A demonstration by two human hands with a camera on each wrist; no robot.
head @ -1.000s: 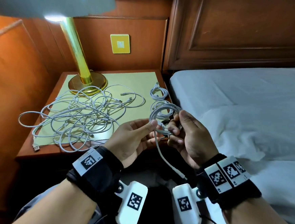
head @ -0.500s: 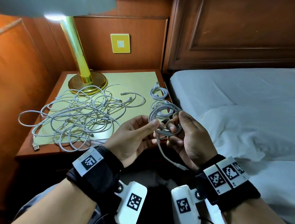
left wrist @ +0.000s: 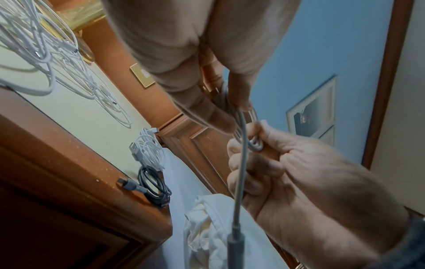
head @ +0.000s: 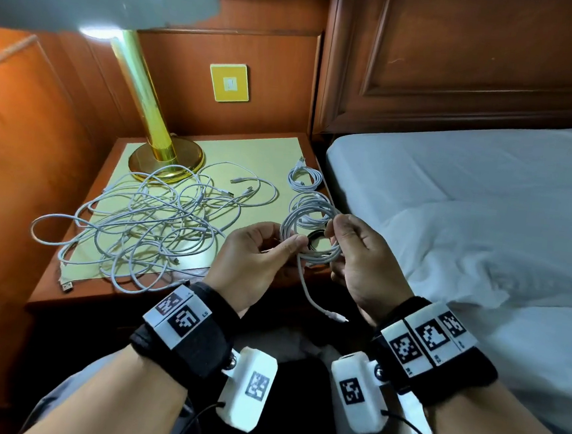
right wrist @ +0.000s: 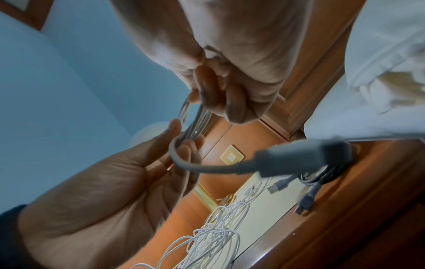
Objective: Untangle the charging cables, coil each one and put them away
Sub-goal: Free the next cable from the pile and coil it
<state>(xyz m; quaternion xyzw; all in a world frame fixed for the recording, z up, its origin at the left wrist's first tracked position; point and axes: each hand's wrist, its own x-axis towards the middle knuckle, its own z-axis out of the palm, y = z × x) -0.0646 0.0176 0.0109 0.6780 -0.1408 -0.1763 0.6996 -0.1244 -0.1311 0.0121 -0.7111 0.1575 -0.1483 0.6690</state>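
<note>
Both hands hold a coil of white cable (head: 310, 234) above the nightstand's front right corner. My left hand (head: 257, 259) pinches the coil's left side between thumb and fingers (left wrist: 218, 120). My right hand (head: 360, 257) grips its right side with curled fingers (right wrist: 232, 107). A short loose tail with a plug (head: 336, 316) hangs down between my wrists. A big tangle of white cables (head: 147, 219) lies on the nightstand (head: 77, 289). Two white coiled cables (head: 304, 180) and a dark coiled one (left wrist: 154, 187) lie along its right edge.
A brass lamp base (head: 166, 159) stands at the back left of the nightstand. A bed with white sheets (head: 466, 214) is right beside it. Wooden panelling with a yellow wall switch (head: 229, 83) is behind.
The hanging tail has grown shorter as more cable went onto the coil. The plug end has risen from near my right wrist toward the hands.
</note>
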